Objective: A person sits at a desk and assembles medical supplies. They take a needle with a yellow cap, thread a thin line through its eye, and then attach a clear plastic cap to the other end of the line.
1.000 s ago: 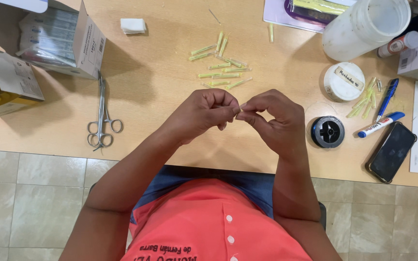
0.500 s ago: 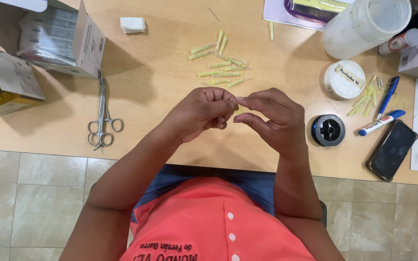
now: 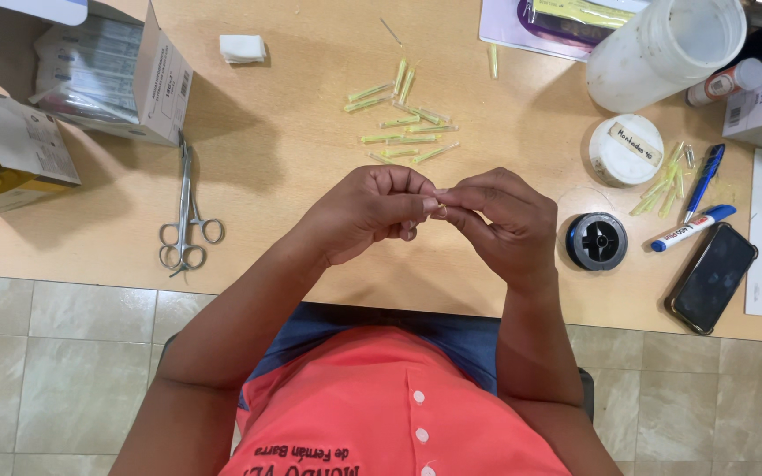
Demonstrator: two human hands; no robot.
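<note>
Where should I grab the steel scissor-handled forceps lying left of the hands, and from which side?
Take the steel scissor-handled forceps at the two finger rings, from above on the table-edge side. They lie flat on the wooden table, rings toward the person, the slim shaft pointing away beside the open cardboard box, which crowds the tip. The rings are the widest, most open part.

Scissors [image 3: 185,216], phone [image 3: 713,278], black spool [image 3: 596,241], cardboard boxes [image 3: 108,75].

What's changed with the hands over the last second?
Half a second ago the fingertips had parted slightly; now the left hand and right hand pinch together again over a tiny piece, too small to identify. The yellow-green tubes, scissors and black spool stayed put.
</note>
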